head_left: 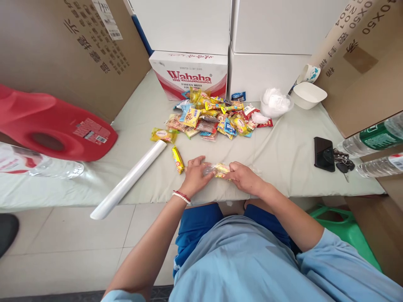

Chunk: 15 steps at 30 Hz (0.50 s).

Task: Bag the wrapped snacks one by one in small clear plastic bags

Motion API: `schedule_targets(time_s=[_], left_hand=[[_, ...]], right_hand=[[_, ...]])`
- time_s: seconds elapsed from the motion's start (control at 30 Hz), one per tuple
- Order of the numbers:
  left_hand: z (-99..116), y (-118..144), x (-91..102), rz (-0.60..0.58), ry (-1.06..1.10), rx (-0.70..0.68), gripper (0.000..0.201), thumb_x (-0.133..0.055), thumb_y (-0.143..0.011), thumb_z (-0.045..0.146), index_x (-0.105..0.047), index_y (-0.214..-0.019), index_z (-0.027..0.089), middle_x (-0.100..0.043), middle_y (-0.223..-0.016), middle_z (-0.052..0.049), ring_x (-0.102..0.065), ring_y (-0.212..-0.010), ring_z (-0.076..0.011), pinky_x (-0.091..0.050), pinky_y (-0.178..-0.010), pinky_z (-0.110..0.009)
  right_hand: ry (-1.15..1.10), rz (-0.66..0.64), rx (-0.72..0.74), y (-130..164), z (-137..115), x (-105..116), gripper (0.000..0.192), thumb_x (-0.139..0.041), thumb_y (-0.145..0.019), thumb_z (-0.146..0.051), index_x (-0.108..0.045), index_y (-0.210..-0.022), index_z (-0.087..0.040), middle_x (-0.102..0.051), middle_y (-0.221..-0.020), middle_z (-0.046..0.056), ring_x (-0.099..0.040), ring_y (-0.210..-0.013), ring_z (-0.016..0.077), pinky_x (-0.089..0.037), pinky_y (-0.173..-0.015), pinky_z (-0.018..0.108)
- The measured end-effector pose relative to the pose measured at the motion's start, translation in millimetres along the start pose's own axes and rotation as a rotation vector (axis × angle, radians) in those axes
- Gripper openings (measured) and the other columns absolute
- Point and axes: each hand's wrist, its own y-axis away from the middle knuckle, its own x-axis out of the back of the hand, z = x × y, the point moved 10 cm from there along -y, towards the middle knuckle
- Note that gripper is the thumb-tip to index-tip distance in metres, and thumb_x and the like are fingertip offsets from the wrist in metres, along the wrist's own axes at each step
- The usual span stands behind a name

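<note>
- The work surface was a low platform covered with a pale green cloth (283,155), hemmed in by brown cartons on both sides and white boxes at the back, with a red-and-white Wahaha box (189,75) against the far edge.
- At the near edge, the left hand (195,175) and the right hand (244,178) met over a clear plastic bag (217,170) lying on the cloth with yellow-wrapped snacks inside it.
- The left fingers were curled down and pressed on the bag's left end; the right fingers were pinched together on its right end. Whether either thumb was under the film could not be told.
- One bag seemed to be in progress, filled with at least a snack or two; whether it was sealed or knotted could not be made out.
- No finished bags were clearly visible anywhere on the cloth.
- Much appeared left to pack: a large pile of wrapped snacks (214,117) sat mid-cloth, well apart from the hands, in front of the Wahaha box.
- A single yellow snack bar (178,159) lay just beside the left hand, and another yellow packet (163,135) lay nearer the pile.
- A white roll of film (129,180) lay slantwise to the left, one end over the platform's edge.
- To the right were a bowl of crumpled plastic (277,102), an empty white bowl (307,94), a black phone (323,154) and keys (343,161).
- A red jug (47,121) lay on its side at far left.
</note>
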Motion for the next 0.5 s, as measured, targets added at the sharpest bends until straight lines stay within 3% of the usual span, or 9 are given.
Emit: schedule_targets(time_s=[0.07, 0.2, 0.27, 0.37, 0.5], left_hand=[[9, 1, 2.5, -0.02, 0.012, -0.01, 0.02, -0.071, -0.082, 0.039, -0.071, -0.09, 0.02, -0.067, -0.112, -0.009, -0.061, -0.111, -0.0276, -0.049, -0.101, -0.045], [39, 8, 14.5, 0.113, 0.095, -0.023, 0.011, -0.066, -0.086, 0.03, -0.067, -0.084, 0.02, -0.063, -0.086, -0.001, -0.06, -0.073, -0.0154, -0.051, -0.071, -0.029], [64, 11, 6.4, 0.135, 0.084, -0.115, 0.006, -0.06, -0.087, 0.02, -0.065, -0.084, 0.02, -0.064, -0.086, -0.002, -0.062, -0.076, -0.0156, -0.052, -0.072, -0.028], [92, 17, -19.6, 0.065, 0.038, -0.276, 0.021, -0.049, -0.089, 0.01, -0.067, -0.094, 0.019, -0.069, -0.101, -0.006, -0.067, -0.095, -0.0173, -0.053, -0.084, -0.029], [99, 29, -44.0, 0.002, -0.244, -0.391, 0.029, -0.049, -0.092, 0.013, -0.067, -0.114, 0.019, -0.068, -0.126, -0.01, -0.065, -0.109, -0.0235, -0.054, -0.09, -0.036]], right_hand=[[-0.013, -0.001, -0.016, 0, 3, 0, 0.029, -0.046, -0.099, -0.015, -0.075, -0.094, -0.018, -0.048, -0.083, 0.003, -0.043, -0.08, 0.0182, -0.035, -0.071, 0.027], [-0.006, -0.006, -0.017, -3, 4, -3, 0.03, -0.044, -0.1, -0.016, -0.073, -0.091, -0.018, -0.049, -0.084, 0.003, -0.044, -0.082, 0.0184, -0.036, -0.073, 0.027], [0.009, -0.008, -0.004, -6, 4, -5, 0.03, -0.044, -0.098, -0.013, -0.072, -0.088, -0.017, -0.05, -0.084, 0.004, -0.044, -0.082, 0.0188, -0.038, -0.075, 0.028], [0.007, 0.015, 0.063, -3, 0, 1, 0.03, -0.046, -0.096, -0.012, -0.071, -0.081, -0.016, -0.052, -0.084, 0.005, -0.045, -0.083, 0.0194, -0.04, -0.076, 0.03], [-0.056, 0.022, 0.162, 22, -11, 23, 0.029, -0.048, -0.097, -0.014, -0.076, -0.095, -0.017, -0.057, -0.09, 0.007, -0.052, -0.088, 0.0198, -0.044, -0.08, 0.03]])
